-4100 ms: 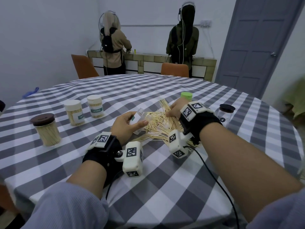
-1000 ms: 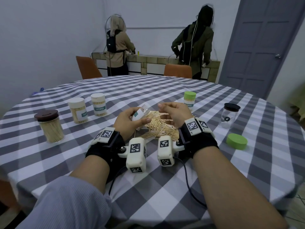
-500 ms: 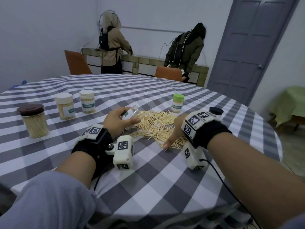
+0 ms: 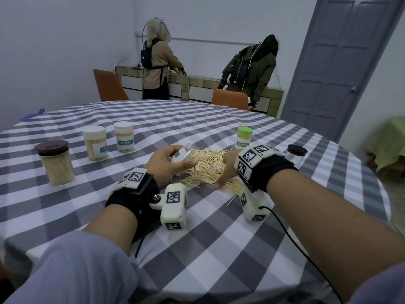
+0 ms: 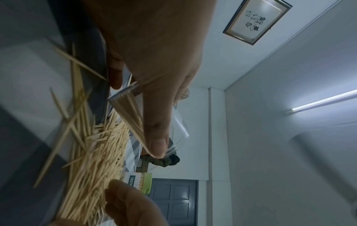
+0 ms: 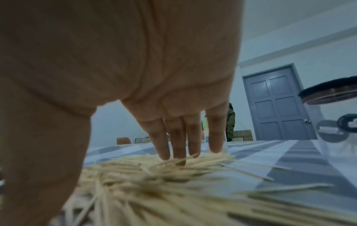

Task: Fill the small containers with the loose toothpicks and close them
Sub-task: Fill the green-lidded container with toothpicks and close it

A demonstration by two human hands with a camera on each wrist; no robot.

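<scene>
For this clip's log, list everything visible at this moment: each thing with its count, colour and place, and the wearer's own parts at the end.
loose toothpicks: one heap, pale wood, on the cloth between the hands
clear container: 1, transparent, white-green label, tilted, partly filled
brown-lid jar: 1, full, far left
cream-lid containers: 2, full, left of the heap
green-lid container: 1, behind the heap
black-lid jar: 1, clear, right, behind the right wrist
tablecloth: 1, grey-white check, round table
chairs: 2, orange, far side
people: 2, at the back counter
door: 1, grey, right
left hand: holds the clear container
right hand: fingers straight on the heap
</scene>
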